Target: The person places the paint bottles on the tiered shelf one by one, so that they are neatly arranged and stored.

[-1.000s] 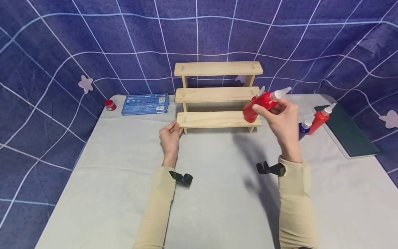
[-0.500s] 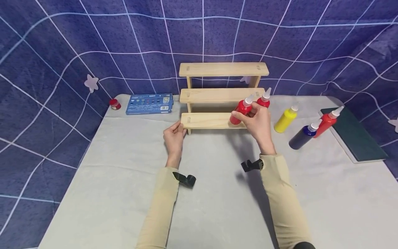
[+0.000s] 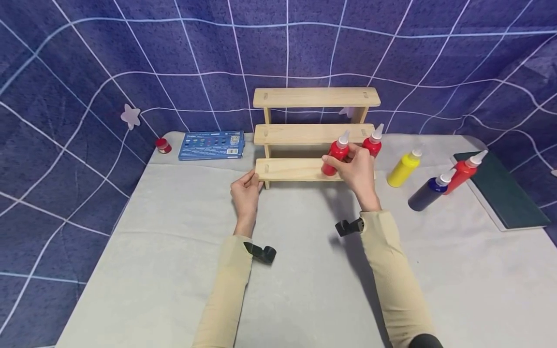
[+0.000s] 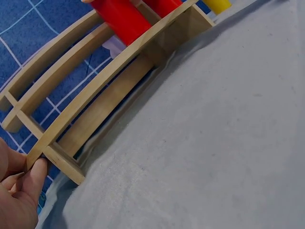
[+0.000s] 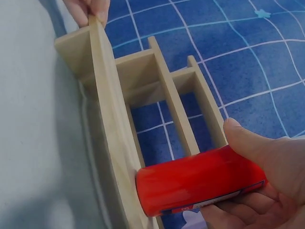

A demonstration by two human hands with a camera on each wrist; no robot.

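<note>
A three-tier wooden shelf (image 3: 317, 133) stands at the back of the table. My left hand (image 3: 245, 195) pinches the left end of its lowest board between thumb and fingers, as the left wrist view (image 4: 21, 188) also shows. With my right hand (image 3: 359, 171) I hold a red squeeze bottle (image 3: 335, 157) with a white nozzle, nearly upright. Its base meets the lowest board in the right wrist view, thumb on one side and fingers on the other. Behind that hand a second red bottle (image 3: 373, 141) shows at the board's right end, its lower part hidden.
Right of the shelf stand a yellow bottle (image 3: 403, 169), a dark blue bottle (image 3: 428, 192) and another red bottle (image 3: 464, 174). A dark green book (image 3: 506, 195) lies beyond them. To the left are a flat blue box (image 3: 211, 146) and a small red-lidded jar (image 3: 163, 145).
My right hand has moved left with the red bottle, which went from tilted to nearly upright on the lowest board. The yellow bottle has come into sight. My left hand keeps its grip.
</note>
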